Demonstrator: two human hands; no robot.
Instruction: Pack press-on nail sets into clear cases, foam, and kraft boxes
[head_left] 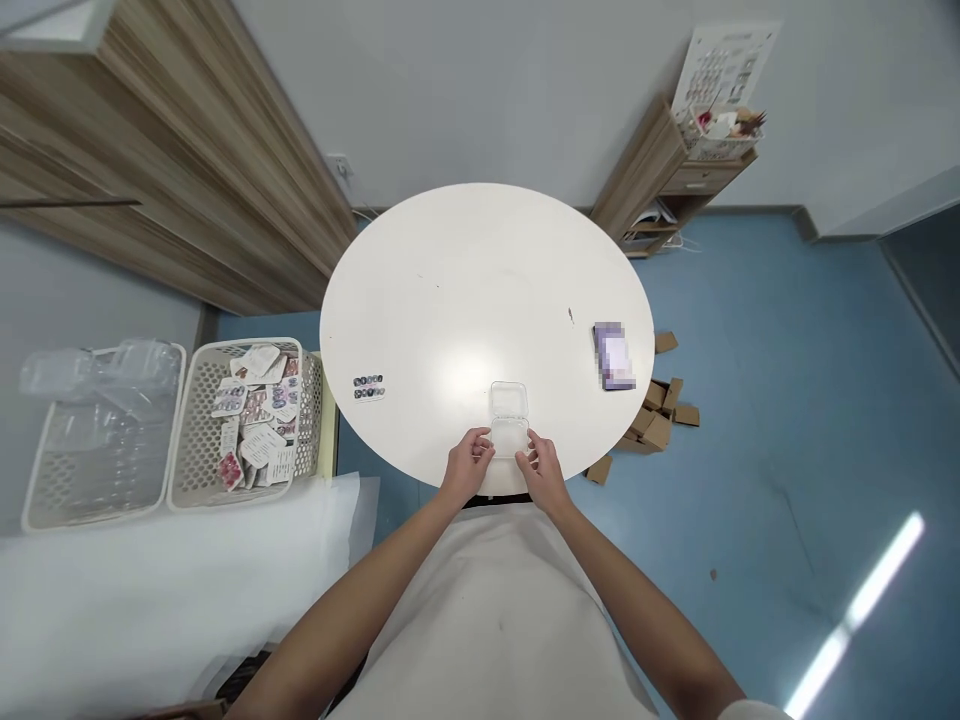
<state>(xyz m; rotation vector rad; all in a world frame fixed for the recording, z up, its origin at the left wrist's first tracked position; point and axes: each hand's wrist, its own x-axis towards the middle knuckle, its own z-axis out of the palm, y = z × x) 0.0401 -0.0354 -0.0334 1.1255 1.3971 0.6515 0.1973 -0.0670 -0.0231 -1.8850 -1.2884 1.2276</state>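
A clear plastic box (510, 438) lies at the near edge of the round white table (465, 280), its hinged lid folded back away from me. My left hand (469, 462) grips the left side of the box. On the opposite side, my right hand (541, 468) holds it with thumb and fingers at the rim. No contents show inside the box. To the left on the table lies a small card of dark press-on nails (369, 387), apart from both hands.
At the table's right is a purple, partly blurred packet (615, 356). Left of the table stand a white basket of nail cards (259, 420) and a basket of clear plastic boxes (105, 440). Cardboard boxes (652, 420) sit on the floor at right. A wooden cabinet (667, 180) stands behind.
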